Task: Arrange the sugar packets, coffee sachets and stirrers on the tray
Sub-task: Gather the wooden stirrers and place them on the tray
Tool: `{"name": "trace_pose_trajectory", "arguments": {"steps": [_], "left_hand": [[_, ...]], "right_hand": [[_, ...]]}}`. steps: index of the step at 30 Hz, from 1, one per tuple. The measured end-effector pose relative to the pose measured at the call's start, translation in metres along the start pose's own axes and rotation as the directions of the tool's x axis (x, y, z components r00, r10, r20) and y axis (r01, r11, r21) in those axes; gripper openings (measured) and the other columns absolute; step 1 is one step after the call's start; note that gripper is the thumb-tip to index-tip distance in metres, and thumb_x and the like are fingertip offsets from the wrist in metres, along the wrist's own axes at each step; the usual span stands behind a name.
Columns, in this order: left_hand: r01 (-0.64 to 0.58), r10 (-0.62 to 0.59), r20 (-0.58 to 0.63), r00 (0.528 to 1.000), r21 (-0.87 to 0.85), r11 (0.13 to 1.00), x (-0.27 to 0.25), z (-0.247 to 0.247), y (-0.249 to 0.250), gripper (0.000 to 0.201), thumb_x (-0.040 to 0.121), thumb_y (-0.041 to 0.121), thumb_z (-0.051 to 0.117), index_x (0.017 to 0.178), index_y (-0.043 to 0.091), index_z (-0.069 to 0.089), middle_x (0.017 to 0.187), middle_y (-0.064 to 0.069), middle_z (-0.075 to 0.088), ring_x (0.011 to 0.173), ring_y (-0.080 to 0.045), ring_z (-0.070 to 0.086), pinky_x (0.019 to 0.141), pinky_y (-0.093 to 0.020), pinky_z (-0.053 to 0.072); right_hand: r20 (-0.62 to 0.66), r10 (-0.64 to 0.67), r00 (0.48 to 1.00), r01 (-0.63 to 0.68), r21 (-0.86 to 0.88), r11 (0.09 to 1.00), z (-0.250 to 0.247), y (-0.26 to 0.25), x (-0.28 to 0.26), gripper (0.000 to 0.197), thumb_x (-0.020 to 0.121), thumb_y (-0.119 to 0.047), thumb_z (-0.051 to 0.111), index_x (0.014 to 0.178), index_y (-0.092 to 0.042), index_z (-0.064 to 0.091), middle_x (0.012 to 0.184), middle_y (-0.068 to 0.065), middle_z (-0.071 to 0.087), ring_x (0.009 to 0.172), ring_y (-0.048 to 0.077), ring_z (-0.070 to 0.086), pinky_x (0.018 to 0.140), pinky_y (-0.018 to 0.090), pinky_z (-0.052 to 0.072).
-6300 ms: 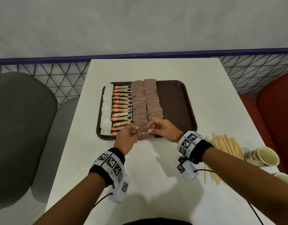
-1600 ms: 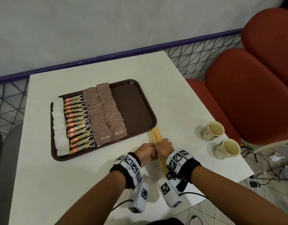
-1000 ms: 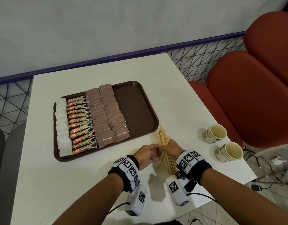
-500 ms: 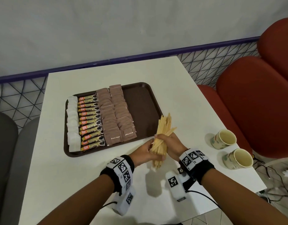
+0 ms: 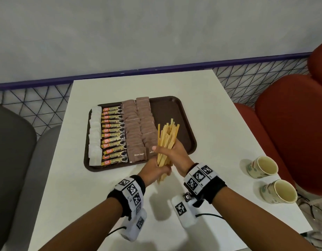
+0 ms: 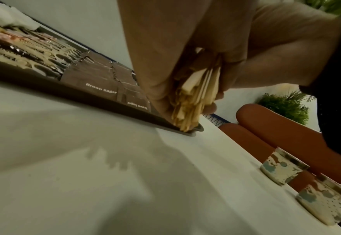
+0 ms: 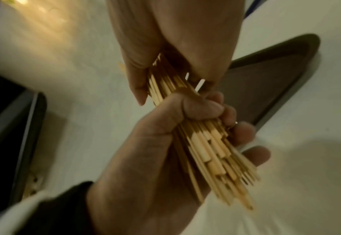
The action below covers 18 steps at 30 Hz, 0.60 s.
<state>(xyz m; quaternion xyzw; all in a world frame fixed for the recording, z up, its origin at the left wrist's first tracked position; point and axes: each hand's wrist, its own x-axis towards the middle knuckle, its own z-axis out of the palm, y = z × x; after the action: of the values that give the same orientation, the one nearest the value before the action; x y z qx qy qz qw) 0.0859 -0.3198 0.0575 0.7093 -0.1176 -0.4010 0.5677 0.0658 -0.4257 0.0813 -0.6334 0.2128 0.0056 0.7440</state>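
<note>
A bundle of wooden stirrers point(image 5: 167, 137) stands nearly upright over the front right part of the brown tray point(image 5: 183, 122). My left hand point(image 5: 157, 168) grips its lower end and my right hand point(image 5: 172, 151) grips it just above. In the right wrist view both hands wrap the stirrers point(image 7: 212, 151), whose uneven ends splay out below the left fist. In the left wrist view the stirrer ends point(image 6: 187, 111) hang just above the tray's near rim point(image 6: 97, 101). On the tray lie a column of white sugar packets point(image 5: 95, 134), coffee sachets point(image 5: 113, 136) and two columns of brown sugar packets point(image 5: 138, 127).
Two paper cups point(image 5: 263, 166) point(image 5: 280, 192) stand near the table's right front edge. Red seats point(image 5: 292, 124) are to the right and a grey chair point(image 5: 13, 160) to the left. The tray's right third is bare.
Both hands have lifted the stirrer bundle off the table to the right of the tray and carried it up and left over the tray's front right part.
</note>
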Motion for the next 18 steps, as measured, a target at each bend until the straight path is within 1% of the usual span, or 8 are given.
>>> {"name": "trace_pose_trajectory", "arguments": {"steps": [3,5,7,9,11,12,16,18], "left_hand": [[0.028,-0.026,0.037,0.999,-0.054,0.998,-0.005,-0.002,0.004,0.008,0.070,0.001,0.059,0.069,0.007,0.054,0.056,0.001,0.058,0.063,-0.021,0.056,0.068,-0.032,0.049],[0.038,-0.035,0.054,0.998,-0.043,0.998,-0.008,-0.004,0.006,0.014,0.081,-0.006,0.054,0.074,0.006,0.053,0.058,-0.004,0.060,0.060,-0.020,0.059,0.062,-0.030,0.050],[0.026,-0.026,0.047,0.999,-0.015,1.000,-0.010,-0.005,0.009,0.010,0.084,-0.006,0.053,0.082,0.004,0.053,0.067,-0.010,0.058,0.052,-0.011,0.059,0.051,-0.023,0.046],[0.003,-0.002,0.026,1.000,-0.032,0.999,-0.009,-0.005,0.012,0.010,0.085,-0.004,0.056,0.089,0.005,0.055,0.071,-0.009,0.058,0.050,-0.009,0.058,0.048,-0.022,0.044],[-0.025,0.027,0.016,1.000,-0.064,0.998,-0.009,-0.004,0.013,0.015,0.084,0.001,0.063,0.093,0.011,0.055,0.072,-0.008,0.061,0.050,-0.012,0.059,0.049,-0.023,0.047],[-0.035,0.036,0.011,0.999,-0.073,0.997,-0.008,-0.003,0.013,0.017,0.084,0.004,0.065,0.095,0.012,0.055,0.072,-0.009,0.061,0.049,-0.013,0.059,0.050,-0.024,0.049],[0.007,-0.012,-0.043,0.999,-0.127,0.992,-0.010,-0.003,0.009,0.016,0.087,0.002,0.059,0.101,0.001,0.052,0.068,-0.015,0.060,0.047,-0.016,0.060,0.051,-0.027,0.051],[0.024,-0.032,-0.049,0.998,-0.159,0.987,-0.011,-0.004,0.010,0.011,0.087,-0.004,0.054,0.096,0.001,0.053,0.067,-0.015,0.062,0.052,-0.017,0.064,0.052,-0.028,0.053]], "right_hand": [[-0.052,-0.061,0.997,0.068,0.152,0.986,0.001,-0.004,0.005,0.066,0.068,-0.008,0.078,0.116,-0.037,0.043,0.115,0.011,0.059,0.108,0.027,0.059,0.093,0.044,0.049],[-0.075,-0.116,0.990,0.128,0.172,0.977,0.003,-0.009,0.009,0.089,0.061,-0.014,0.081,0.121,-0.058,0.032,0.132,0.017,0.049,0.119,0.032,0.053,0.097,0.053,0.046],[-0.083,-0.182,0.980,0.190,0.095,0.977,0.003,-0.015,0.012,0.099,0.061,-0.012,0.080,0.122,-0.067,0.024,0.140,0.020,0.039,0.124,0.033,0.048,0.097,0.056,0.045],[-0.057,-0.236,0.970,0.239,0.061,0.969,0.001,-0.019,0.017,0.089,0.070,-0.002,0.073,0.127,-0.055,0.030,0.130,0.021,0.045,0.110,0.033,0.057,0.088,0.052,0.052],[-0.017,-0.213,0.977,0.213,0.094,0.972,0.004,-0.021,0.019,0.064,0.079,0.008,0.060,0.122,-0.034,0.038,0.104,0.017,0.053,0.082,0.027,0.064,0.074,0.040,0.058],[0.000,-0.182,0.983,0.182,0.094,0.979,0.006,-0.021,0.020,0.054,0.081,0.009,0.057,0.116,-0.028,0.040,0.096,0.013,0.054,0.078,0.025,0.063,0.071,0.036,0.057],[0.018,-0.127,0.992,0.128,-0.049,0.991,0.009,-0.020,0.024,0.044,0.079,-0.003,0.066,0.105,-0.027,0.040,0.104,0.009,0.057,0.101,0.032,0.061,0.091,0.047,0.051],[0.004,-0.151,0.989,0.151,-0.079,0.985,0.008,-0.024,0.029,0.049,0.077,-0.004,0.070,0.110,-0.024,0.039,0.110,0.008,0.055,0.102,0.024,0.058,0.095,0.045,0.048]]}}
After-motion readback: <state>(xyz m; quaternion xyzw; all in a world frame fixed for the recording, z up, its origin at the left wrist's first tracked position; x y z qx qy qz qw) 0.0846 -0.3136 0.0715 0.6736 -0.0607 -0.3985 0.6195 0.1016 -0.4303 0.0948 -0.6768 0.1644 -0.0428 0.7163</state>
